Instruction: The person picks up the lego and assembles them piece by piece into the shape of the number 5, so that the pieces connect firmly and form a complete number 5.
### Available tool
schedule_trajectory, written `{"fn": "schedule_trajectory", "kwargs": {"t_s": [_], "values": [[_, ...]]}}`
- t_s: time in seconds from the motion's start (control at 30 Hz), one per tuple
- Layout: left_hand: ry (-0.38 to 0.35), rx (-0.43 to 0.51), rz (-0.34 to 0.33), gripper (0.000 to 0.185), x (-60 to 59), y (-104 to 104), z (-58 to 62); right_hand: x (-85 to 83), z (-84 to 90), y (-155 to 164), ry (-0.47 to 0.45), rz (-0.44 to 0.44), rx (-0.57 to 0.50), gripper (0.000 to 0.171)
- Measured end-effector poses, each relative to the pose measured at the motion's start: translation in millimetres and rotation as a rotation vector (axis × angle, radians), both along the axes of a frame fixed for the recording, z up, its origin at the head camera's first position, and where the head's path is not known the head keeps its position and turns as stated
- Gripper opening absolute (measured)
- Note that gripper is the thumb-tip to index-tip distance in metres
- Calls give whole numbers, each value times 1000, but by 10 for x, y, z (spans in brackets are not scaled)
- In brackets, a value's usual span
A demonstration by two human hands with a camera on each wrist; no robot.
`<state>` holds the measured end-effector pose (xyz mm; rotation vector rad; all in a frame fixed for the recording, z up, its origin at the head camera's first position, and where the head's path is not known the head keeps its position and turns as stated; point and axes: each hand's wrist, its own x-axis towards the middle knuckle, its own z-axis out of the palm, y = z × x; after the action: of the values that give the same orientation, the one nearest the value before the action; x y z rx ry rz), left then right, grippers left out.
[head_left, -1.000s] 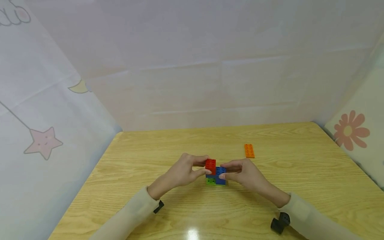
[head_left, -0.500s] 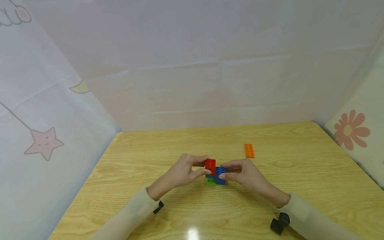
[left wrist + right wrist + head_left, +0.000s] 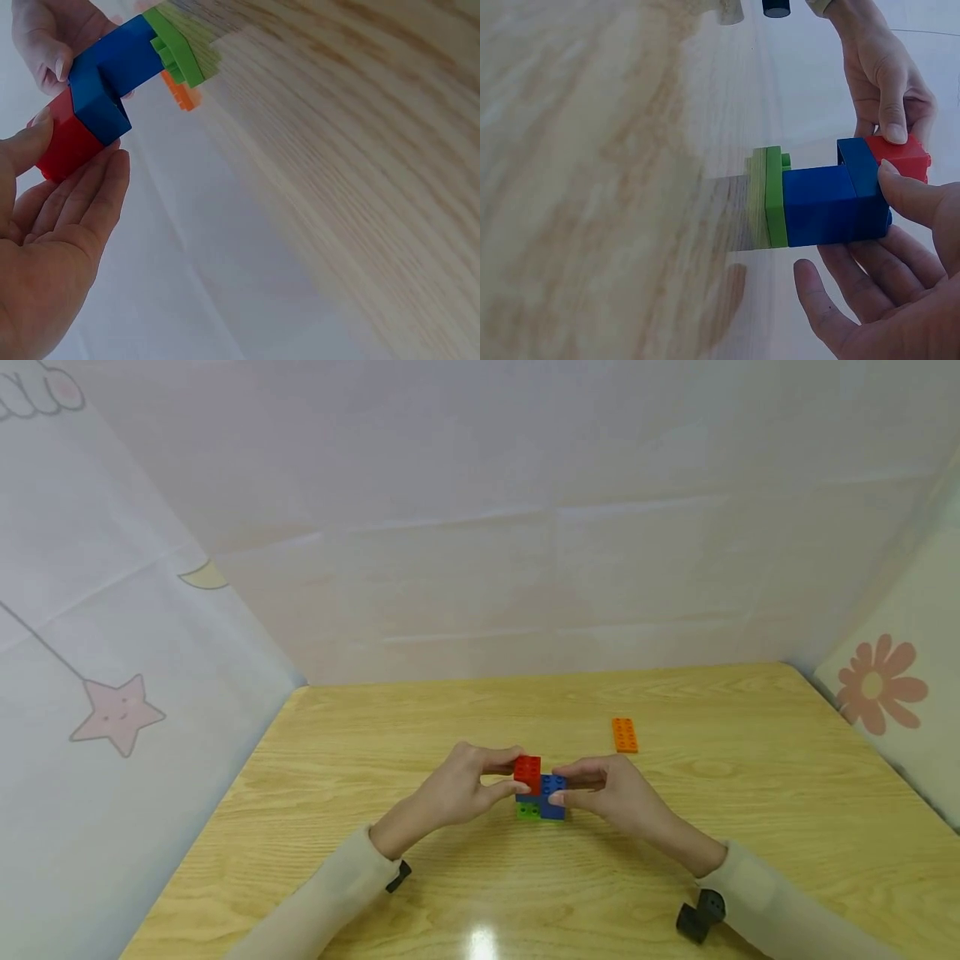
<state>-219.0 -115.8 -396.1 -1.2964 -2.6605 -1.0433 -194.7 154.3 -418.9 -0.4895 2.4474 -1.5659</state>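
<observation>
A small stack of toy building bricks stands on the table. A thin green plate (image 3: 774, 199) is at the bottom, with a blue brick (image 3: 819, 206) on it. Over that, an upper blue brick (image 3: 101, 112) juts out to the left past the lower one. A red brick (image 3: 527, 767) sits on this overhanging end. My left hand (image 3: 461, 787) pinches the red brick between thumb and fingers. With thumb and fingertips, my right hand (image 3: 621, 795) grips the upper blue brick at its right end, where its studs show.
Behind the right hand, an orange plate with studs (image 3: 625, 736) lies flat on the wooden table (image 3: 390, 718). Pale cloth walls (image 3: 480, 593) printed with a star and a flower enclose the table's back and sides.
</observation>
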Motion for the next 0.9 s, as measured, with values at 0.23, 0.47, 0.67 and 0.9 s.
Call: {"fn": "schedule_trajectory", "kwargs": {"t_s": [0.23,0.47,0.67,0.9], "values": [[28,-23,7,51,7,17,-21,-4,-13,22,-7,2,3,45],[61,-39,-17,46,1,35,13,-11,-27,42,-10,6,-3,45],[57,-48,-25,46,7,39,46,-20,-39,30,-29,5,-8,44],[64,-62,-13,47,25,21,89,-26,-42,-5,-10,31,-20,41]]}}
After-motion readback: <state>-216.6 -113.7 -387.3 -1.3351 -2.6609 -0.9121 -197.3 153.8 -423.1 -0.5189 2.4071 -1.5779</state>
